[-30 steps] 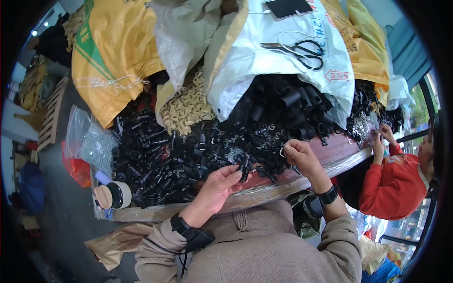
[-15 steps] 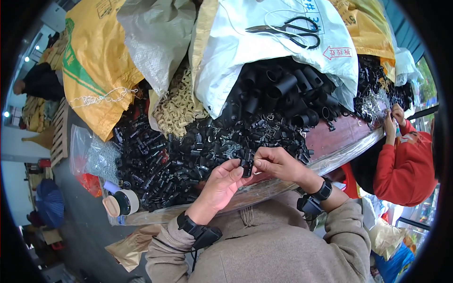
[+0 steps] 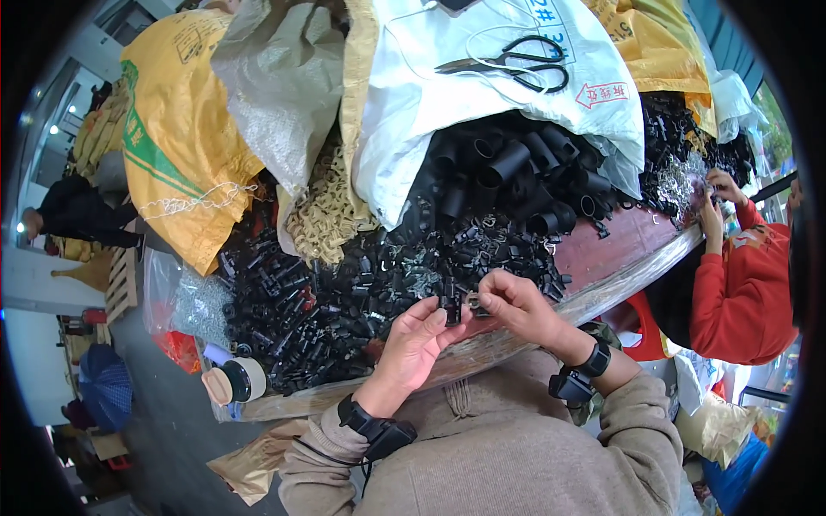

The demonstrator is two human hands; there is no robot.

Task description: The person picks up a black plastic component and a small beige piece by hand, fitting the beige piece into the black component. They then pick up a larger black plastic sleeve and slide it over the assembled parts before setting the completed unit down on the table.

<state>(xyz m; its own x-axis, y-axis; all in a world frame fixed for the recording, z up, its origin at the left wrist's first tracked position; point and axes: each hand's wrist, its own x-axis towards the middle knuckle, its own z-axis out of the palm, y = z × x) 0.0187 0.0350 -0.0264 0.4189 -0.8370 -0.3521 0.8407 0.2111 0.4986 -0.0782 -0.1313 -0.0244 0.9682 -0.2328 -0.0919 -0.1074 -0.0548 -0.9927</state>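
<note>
My left hand (image 3: 415,340) holds a small black plastic part (image 3: 449,305) upright between thumb and fingers, above the table's near edge. Just to its right, my right hand (image 3: 518,308) pinches a small metallic piece (image 3: 472,301), whose exact kind is too small to make out. A narrow gap shows between this piece and the black part. Beyond both hands spreads a heap of small black plastic parts (image 3: 318,318), with bits of metal mixed in. Black plastic tubes (image 3: 503,163) spill from a white woven sack (image 3: 413,103) behind it.
Scissors (image 3: 516,64) lie on the white sack. Beige clips (image 3: 331,228) pour out beside a yellow sack (image 3: 185,129). A jar (image 3: 245,378) stands at the table's left corner, near a clear bag of small metal pieces (image 3: 202,305). At right, a person in red (image 3: 744,284) handles parts.
My right hand has drawn slightly away from the black part, bringing the metallic piece into view. The whole view has shifted a little. At far left, a dark-clothed person has moved.
</note>
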